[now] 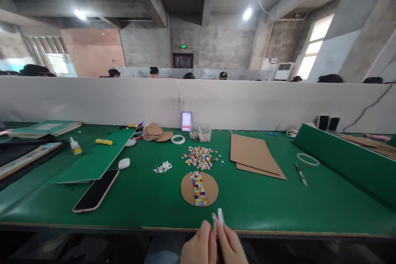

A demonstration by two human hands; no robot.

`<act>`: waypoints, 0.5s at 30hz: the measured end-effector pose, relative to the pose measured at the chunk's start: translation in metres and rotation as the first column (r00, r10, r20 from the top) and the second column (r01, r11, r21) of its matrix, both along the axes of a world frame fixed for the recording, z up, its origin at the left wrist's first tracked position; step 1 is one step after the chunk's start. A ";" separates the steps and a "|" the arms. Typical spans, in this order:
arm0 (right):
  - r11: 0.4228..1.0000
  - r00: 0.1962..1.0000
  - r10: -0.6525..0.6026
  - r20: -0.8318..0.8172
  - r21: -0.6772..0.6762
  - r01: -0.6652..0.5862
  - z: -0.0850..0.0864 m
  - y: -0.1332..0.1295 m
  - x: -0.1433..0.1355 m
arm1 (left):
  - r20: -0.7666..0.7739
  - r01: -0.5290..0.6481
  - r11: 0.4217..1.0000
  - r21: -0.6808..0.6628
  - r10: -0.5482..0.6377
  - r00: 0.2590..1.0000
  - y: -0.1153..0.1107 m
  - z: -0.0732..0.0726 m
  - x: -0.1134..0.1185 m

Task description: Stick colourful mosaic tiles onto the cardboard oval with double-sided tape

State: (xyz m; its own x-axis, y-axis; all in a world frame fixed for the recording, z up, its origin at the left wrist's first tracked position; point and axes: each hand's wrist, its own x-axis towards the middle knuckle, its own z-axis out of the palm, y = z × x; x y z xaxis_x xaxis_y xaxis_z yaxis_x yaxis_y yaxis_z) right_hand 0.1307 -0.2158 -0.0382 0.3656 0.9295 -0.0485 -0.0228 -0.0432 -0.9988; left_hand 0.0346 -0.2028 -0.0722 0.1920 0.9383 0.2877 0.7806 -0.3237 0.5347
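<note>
My left hand and my right hand are together at the table's front edge, fingertips touching. A small white strip sticks up from the fingers of my right hand. The left fingers are closed against the right ones; what they hold, if anything, is hidden. Just beyond them lies a round cardboard disc with a band of colourful square tiles across its middle. Behind it is a pile of loose mosaic tiles, and to the left a small heap of white pieces.
A phone, white case, green board and glue bottle lie left. Cardboard sheets, a pen and a white ring lie right. Clear containers and a lit screen stand behind.
</note>
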 end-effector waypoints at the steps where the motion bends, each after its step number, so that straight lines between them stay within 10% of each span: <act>1: 1.000 1.000 0.009 -0.001 0.019 -0.009 -0.001 0.001 0.000 | 0.001 0.006 1.000 -0.004 -0.006 1.000 -0.001 0.005 0.000; 8: 0.978 0.978 0.195 0.078 0.060 -0.200 -0.005 0.006 0.002 | 0.109 -0.003 1.000 -0.002 0.004 0.994 -0.011 0.032 0.000; 15: 0.978 0.972 0.188 0.139 0.062 -0.198 -0.006 0.005 0.003 | 0.226 -0.007 0.999 -0.035 0.014 0.974 -0.013 0.028 0.002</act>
State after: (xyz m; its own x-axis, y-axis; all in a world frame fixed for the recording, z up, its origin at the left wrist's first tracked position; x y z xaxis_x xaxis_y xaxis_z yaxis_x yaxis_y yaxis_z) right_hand 0.1336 -0.2110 -0.0443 0.1771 0.9823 0.0602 0.1110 0.0409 -0.9930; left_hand 0.0363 -0.2154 -0.0439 0.1158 0.9498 0.2907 0.6417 -0.2949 0.7080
